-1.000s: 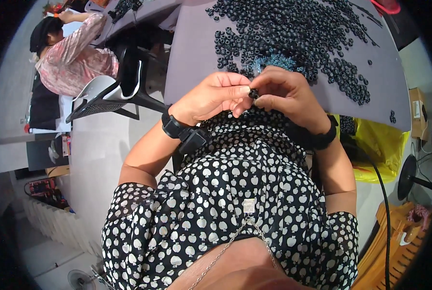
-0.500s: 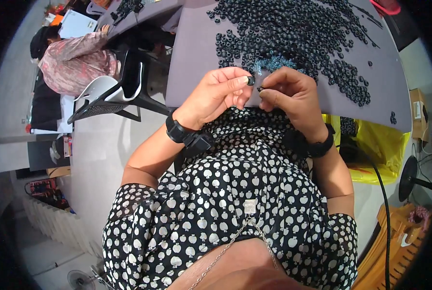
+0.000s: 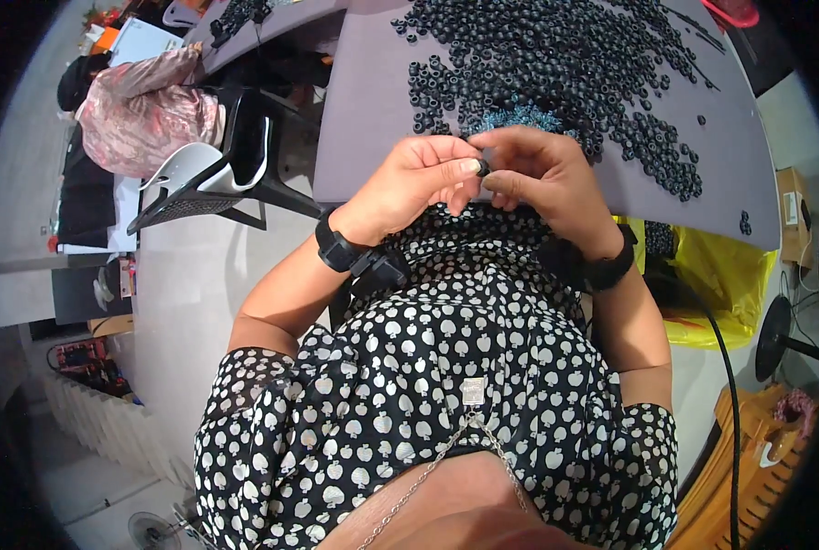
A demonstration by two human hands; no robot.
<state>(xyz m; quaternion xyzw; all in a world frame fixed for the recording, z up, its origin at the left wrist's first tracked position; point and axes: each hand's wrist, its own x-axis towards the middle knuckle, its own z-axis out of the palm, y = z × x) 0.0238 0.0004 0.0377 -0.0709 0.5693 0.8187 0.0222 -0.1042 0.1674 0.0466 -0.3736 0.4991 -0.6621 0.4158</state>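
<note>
The table (image 3: 364, 110) lies beyond both hands, with the pile of black beads (image 3: 538, 55) ahead of the fingertips and spreading rightward. The left hand (image 3: 419, 179) pinches narrowly and the right hand (image 3: 552, 179) curls close to it, its own grip impossible to tell, with the blue pieces (image 3: 524, 117) just beyond. For good control, steady the single black bead (image 3: 483, 169) between left thumb and fingers, leave its right side accessible, and apply light fingertip pressure.
</note>
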